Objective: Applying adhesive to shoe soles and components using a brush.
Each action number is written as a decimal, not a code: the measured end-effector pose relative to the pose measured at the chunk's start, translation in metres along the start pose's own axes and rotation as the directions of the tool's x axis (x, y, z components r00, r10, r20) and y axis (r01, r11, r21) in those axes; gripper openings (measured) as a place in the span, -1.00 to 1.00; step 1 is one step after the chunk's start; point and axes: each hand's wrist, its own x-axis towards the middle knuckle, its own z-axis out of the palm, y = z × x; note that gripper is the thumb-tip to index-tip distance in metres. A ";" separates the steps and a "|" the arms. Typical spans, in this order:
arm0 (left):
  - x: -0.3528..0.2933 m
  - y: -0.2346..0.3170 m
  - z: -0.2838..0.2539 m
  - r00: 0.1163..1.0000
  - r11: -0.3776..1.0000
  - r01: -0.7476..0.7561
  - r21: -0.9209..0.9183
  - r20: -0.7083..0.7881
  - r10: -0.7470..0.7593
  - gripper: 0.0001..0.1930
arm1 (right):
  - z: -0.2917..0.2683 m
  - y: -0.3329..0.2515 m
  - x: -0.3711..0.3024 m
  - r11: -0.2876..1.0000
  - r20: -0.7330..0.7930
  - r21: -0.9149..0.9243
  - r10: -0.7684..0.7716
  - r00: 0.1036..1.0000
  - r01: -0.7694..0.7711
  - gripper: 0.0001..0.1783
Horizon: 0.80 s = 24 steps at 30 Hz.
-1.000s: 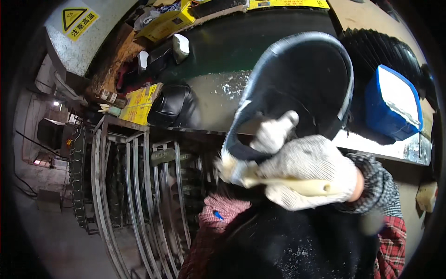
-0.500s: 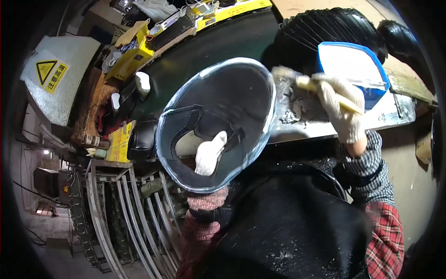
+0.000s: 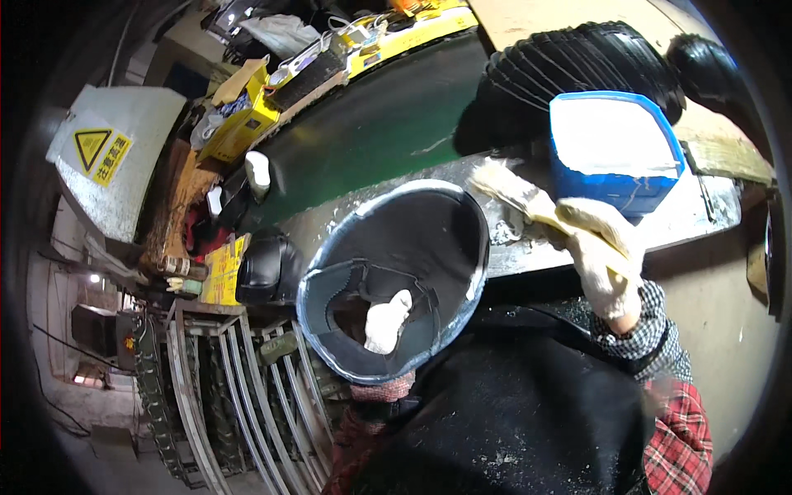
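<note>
Blue tub (image 3: pixel 620 191) near the brush (image 3: pixel 518 191), ribbed black stack (image 3: pixel 586 66) just behind.

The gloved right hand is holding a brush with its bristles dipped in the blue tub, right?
Not quite: in the head view, the bristles of the brush in the right hand are outside the blue tub, to its left.

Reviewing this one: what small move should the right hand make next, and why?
Probably bring the brush to the rim of the hollow black piece: the right hand holds it with its bristles pointing that way, the left hand supports the piece with its opening toward the camera, and whitish streaks mark the rim.
</note>
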 end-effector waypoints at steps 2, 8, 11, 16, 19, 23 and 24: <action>0.001 -0.001 0.002 1.000 1.000 0.014 0.006 0.020 -0.014 -0.76 | 0.001 -0.007 0.015 0.982 0.048 -0.168 -0.077 0.996 0.084 -0.61; -0.009 -0.003 0.014 0.993 0.998 0.038 0.043 0.114 -0.043 -0.75 | 0.028 -0.020 0.031 0.892 0.406 -0.099 -0.369 0.836 0.442 -0.57; -0.011 0.002 0.010 0.994 0.998 0.036 0.058 0.102 -0.041 -0.75 | 0.027 -0.017 0.029 0.907 0.423 -0.125 -0.319 0.848 0.403 -0.60; -0.021 0.009 -0.027 0.998 0.997 -0.008 0.071 -0.057 0.012 -0.75 | 0.023 -0.034 0.033 0.985 0.169 -0.111 0.147 0.975 -0.129 -0.80; -0.028 0.009 -0.043 0.979 0.942 0.156 -0.296 -0.079 -0.187 -0.74 | 0.031 -0.043 0.037 0.999 0.185 -0.035 0.012 0.983 -0.005 -0.82; -0.031 0.000 -0.072 0.867 0.265 0.253 -0.931 0.096 -0.490 -0.72 | 0.047 -0.057 0.058 0.998 0.327 0.030 0.039 0.944 -0.051 -0.81; -0.030 0.004 -0.071 0.884 0.312 0.266 -0.912 0.102 -0.456 -0.72 | 0.046 -0.059 0.060 0.978 0.277 0.052 0.182 0.944 -0.204 -0.79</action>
